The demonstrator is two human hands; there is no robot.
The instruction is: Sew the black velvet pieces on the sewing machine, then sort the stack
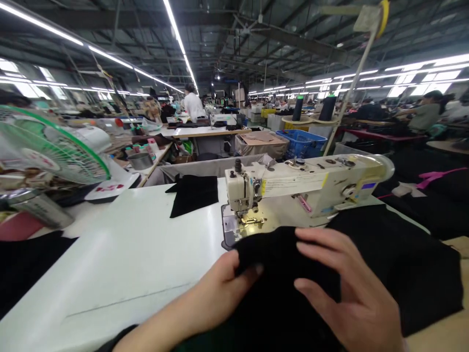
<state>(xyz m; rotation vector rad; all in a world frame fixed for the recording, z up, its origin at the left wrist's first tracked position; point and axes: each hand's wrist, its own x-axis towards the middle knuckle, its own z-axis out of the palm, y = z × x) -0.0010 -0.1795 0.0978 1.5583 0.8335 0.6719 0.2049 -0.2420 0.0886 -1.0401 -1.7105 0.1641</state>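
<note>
A large piece of black fabric (395, 254) lies on the white sewing table (128, 264) in front of the cream sewing machine (311, 188). My left hand (216, 288) pinches the fabric's left edge, thumb on top, close to the needle plate (249, 222). My right hand (348, 288) rests on top of the fabric with fingers spread flat, pressing it down. A smaller black fabric piece (194, 193) lies at the table's far side, left of the machine head.
A green-rimmed fan (47, 151) stands at the left. More black cloth (25, 264) lies at the left edge. A blue crate (302, 142), thread cones (327, 107) and other work tables fill the background, where a person in white (193, 105) stands.
</note>
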